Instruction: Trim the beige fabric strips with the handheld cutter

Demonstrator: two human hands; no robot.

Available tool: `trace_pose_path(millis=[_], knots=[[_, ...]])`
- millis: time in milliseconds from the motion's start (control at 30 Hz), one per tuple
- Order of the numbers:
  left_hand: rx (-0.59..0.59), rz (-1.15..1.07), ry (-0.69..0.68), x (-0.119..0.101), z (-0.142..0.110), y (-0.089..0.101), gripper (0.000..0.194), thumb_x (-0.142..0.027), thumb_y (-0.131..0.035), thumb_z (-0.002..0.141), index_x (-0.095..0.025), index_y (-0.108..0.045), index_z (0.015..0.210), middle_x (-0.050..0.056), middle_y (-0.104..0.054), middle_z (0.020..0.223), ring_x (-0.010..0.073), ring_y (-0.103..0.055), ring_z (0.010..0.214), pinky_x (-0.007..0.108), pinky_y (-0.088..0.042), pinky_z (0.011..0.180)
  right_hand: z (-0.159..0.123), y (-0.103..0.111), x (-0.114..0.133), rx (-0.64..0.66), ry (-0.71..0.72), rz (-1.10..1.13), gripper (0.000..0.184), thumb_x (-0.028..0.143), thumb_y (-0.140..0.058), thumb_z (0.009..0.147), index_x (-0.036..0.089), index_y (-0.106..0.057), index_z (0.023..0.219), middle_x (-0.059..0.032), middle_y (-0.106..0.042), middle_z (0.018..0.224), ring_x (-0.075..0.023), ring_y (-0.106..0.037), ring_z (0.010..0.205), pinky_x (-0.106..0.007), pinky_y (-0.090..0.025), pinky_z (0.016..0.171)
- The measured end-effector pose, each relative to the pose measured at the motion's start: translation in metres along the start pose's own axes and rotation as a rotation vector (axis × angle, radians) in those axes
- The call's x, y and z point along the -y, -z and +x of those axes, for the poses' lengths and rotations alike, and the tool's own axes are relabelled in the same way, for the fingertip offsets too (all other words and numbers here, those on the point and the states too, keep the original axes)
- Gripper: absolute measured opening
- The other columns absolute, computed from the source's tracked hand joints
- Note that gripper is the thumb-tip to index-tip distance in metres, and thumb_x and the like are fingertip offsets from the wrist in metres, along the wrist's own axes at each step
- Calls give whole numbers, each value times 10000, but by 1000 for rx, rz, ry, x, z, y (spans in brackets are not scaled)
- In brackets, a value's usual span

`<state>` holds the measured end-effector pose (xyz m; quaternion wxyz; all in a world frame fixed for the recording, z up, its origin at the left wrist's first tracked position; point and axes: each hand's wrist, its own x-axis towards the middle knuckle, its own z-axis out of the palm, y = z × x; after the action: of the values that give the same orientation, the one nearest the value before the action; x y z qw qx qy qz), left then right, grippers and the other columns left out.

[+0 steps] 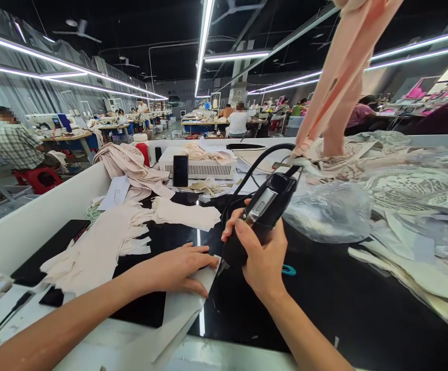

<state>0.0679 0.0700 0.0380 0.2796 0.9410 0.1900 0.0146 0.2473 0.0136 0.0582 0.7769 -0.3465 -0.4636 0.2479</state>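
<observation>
My right hand (264,247) is wrapped around a black corded hand tool (264,206) with a silver lever on its side, the thumb pressed near the lever. The tool tilts down to the left, and pink fabric straps (336,77) tied at its top hold it from above. Its lower tip is close to the edge of a layered pale fabric piece (181,309). My left hand (185,265) lies spread on that fabric, fingers outstretched near the tool's tip. A black glossy tabletop (305,309) is under both. A teal ring-shaped item (289,270) sits partly behind my right wrist.
Pale cut fabric pieces (92,247) lie on the left beside a black flat device (50,252). Behind are a white vented box (196,167) and a phone (181,171). On the right are a clear plastic bag (328,211) and lace pieces (413,188). People sit farther back.
</observation>
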Motion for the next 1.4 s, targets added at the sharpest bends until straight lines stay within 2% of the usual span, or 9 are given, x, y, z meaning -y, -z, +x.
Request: trace_pose_path(millis=[100,267,467,833,1000,1200,1400], knots=[[48,-4,50,1,-3,1,433,-337,-805,1002,-280,-622,1390,85,-647,1540,354,-310,1654,668,-199,1343,-1,-4,-2,22,0,19,283,360,-841,864,279,-623,1025,59,-697,831,-124,-652,584,-261,-603,545],[67,11,58,5,-5,0,449,-418,-766,1026,-288,-594,1421,86,-626,1564,351,-252,1674,716,-154,1332,-2,-7,-3,23,1,0,287,361,-842,846,273,-620,1005,61,-701,818,-118,-645,564,-253,-603,540],[72,3,62,5,-3,0,425,-454,-747,1033,-295,-606,1401,84,-618,1570,358,-245,1676,717,-150,1329,-3,-6,-5,19,5,0,287,346,-833,838,274,-619,1015,65,-700,816,-119,-647,569,-253,-603,542],[49,4,36,6,-1,-2,376,-421,-781,1008,-292,-626,1326,91,-655,1512,353,-283,1665,761,-182,1298,-7,-9,0,27,-19,-19,267,350,-826,853,265,-622,1003,54,-696,810,-127,-646,571,-268,-615,537],[45,-15,45,5,-1,-1,428,-382,-810,987,-286,-620,1359,102,-613,1558,353,-312,1654,772,-191,1286,-13,-7,0,54,-1,-7,253,337,-819,871,270,-630,1025,53,-694,821,-131,-648,591,-282,-622,568],[58,-11,37,5,-1,0,431,-351,-797,996,-288,-609,1379,91,-658,1489,334,-300,1661,780,-175,1288,-16,-7,0,65,-15,-39,253,373,-813,890,270,-632,1033,44,-696,827,-138,-647,610,-291,-617,592],[58,-30,33,5,0,2,495,-342,-833,969,-299,-597,1402,75,-641,1522,356,-354,1634,781,-148,1292,-22,-10,4,79,-43,-6,260,378,-822,886,276,-643,1045,45,-684,843,-136,-644,607,-309,-636,620]])
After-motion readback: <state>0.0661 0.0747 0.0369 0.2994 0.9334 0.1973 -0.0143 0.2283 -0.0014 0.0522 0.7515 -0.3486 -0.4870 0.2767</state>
